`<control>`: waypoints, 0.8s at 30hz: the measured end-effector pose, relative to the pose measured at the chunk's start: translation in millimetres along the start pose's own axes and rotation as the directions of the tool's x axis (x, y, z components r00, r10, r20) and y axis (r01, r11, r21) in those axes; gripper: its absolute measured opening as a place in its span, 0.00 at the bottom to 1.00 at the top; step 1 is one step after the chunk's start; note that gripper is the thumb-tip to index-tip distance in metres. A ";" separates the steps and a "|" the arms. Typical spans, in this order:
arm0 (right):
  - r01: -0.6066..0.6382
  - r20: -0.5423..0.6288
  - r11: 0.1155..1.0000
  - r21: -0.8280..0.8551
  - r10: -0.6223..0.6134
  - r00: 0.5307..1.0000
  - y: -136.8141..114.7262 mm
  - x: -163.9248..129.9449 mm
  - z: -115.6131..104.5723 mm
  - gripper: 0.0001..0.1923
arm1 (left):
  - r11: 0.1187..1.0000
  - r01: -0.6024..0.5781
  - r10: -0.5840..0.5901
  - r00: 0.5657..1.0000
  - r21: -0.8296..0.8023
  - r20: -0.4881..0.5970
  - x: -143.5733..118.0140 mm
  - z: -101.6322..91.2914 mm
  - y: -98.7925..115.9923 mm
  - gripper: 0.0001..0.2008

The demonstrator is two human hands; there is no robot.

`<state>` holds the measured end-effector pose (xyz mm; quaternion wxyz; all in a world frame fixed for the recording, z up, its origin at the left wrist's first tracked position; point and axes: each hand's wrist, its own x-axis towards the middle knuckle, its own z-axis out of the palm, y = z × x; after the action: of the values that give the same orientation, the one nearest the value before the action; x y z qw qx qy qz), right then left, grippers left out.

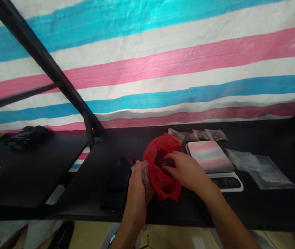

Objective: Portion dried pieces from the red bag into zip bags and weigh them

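Note:
A red plastic bag (pixel 163 147) stands with its mouth open on the black table. My right hand (pixel 186 169) reaches into that mouth, its thumb and fingers drawn together at the dark contents; what they pinch, if anything, is hidden. Left of the red bag, my left hand (pixel 137 190) grips a small clear zip bag (pixel 146 178) with brownish bits inside, held upright against the red plastic. Just right of my right hand sits a white digital scale (pixel 228 181) with a shiny, reflective weighing plate (pixel 211 156).
Several filled small bags (pixel 200 135) lie behind the scale. Flat clear zip bags (pixel 261 169) lie to its right. A dark phone-like slab (pixel 116 183) rests at left. A black metal frame (pixel 59 83) rises before the striped sheet (pixel 163 65).

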<state>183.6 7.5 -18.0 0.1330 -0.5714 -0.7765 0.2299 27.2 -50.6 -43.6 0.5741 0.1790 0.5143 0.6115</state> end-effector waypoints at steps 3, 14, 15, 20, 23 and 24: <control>0.018 0.023 0.998 0.065 -0.019 1.000 -3.2 0.0 4.8 0.10 | 0.996 0.032 -0.036 0.998 -0.079 -0.056 -3.3 5.7 6.0 0.20; 0.047 0.057 0.980 0.195 -0.059 0.997 -5.5 -1.3 10.3 0.14 | 0.990 -0.090 0.073 0.986 -0.111 -0.147 -0.4 -1.0 17.0 0.22; 0.054 0.064 0.972 0.229 -0.071 0.995 -4.5 -0.8 10.3 0.14 | 0.991 -0.092 0.078 0.986 -0.094 -0.147 1.1 -1.8 16.2 0.23; 0.086 0.019 0.928 0.362 -0.100 0.995 2.8 2.8 3.8 0.16 | 0.953 -0.282 0.299 0.930 0.107 -0.215 9.6 -13.6 15.5 0.23; 0.076 -0.024 0.910 0.408 -0.072 0.997 8.0 4.4 -1.8 0.15 | 0.738 -0.590 0.658 0.735 0.327 -0.161 3.5 -18.6 18.5 0.19; 0.070 -0.026 0.903 0.424 -0.065 0.998 9.7 4.8 -3.5 0.15 | 0.647 -0.668 0.741 0.664 0.368 -0.098 -0.9 -18.7 19.0 0.17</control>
<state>191.8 15.1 -20.3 0.2666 -0.5030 -0.7262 0.3854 2.5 -55.7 -35.0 0.1876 0.3761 0.5544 0.7184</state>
